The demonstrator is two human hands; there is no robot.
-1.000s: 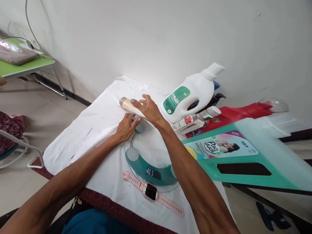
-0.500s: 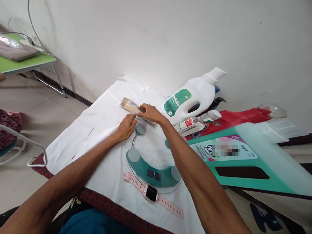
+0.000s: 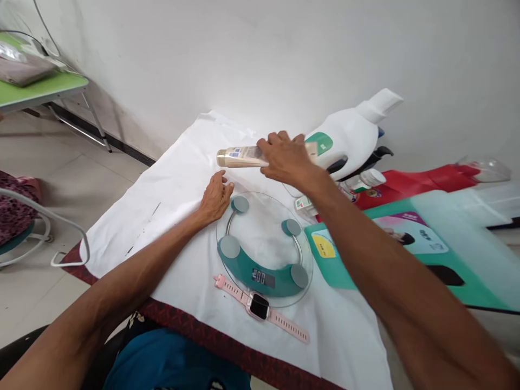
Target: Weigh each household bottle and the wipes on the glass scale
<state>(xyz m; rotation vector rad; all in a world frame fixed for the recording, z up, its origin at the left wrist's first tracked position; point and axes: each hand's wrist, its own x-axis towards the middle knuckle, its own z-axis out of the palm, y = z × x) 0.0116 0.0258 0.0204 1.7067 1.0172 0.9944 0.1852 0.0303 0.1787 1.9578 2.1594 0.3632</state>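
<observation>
My right hand [image 3: 286, 154] is closed around a beige squeeze tube [image 3: 247, 156] with a gold cap, lifted above the cloth and lying nearly level, cap to the left. On the white cloth [image 3: 179, 162], at the far-left edge of the scale, rests my left hand [image 3: 218, 197], holding nothing, its fingers loosely apart. Between my forearms lies a round glass bathroom scale [image 3: 260, 279] with a teal band and a lit display showing zeros. A pink-strapped smartwatch [image 3: 260, 307] lies just in front of it.
At the right are a white detergent jug [image 3: 349, 132], a small clear bottle [image 3: 304, 205], a red bottle [image 3: 418, 187] and a large teal jug [image 3: 390, 260]. The wall [image 3: 244, 59] stands behind. A green folding table [image 3: 60, 84] and a white chair frame [image 3: 44, 203] are at the left.
My right hand has raised the tube and carried it right, away from my left hand. The scale's display has lit up with digits. The view has shifted slightly.
</observation>
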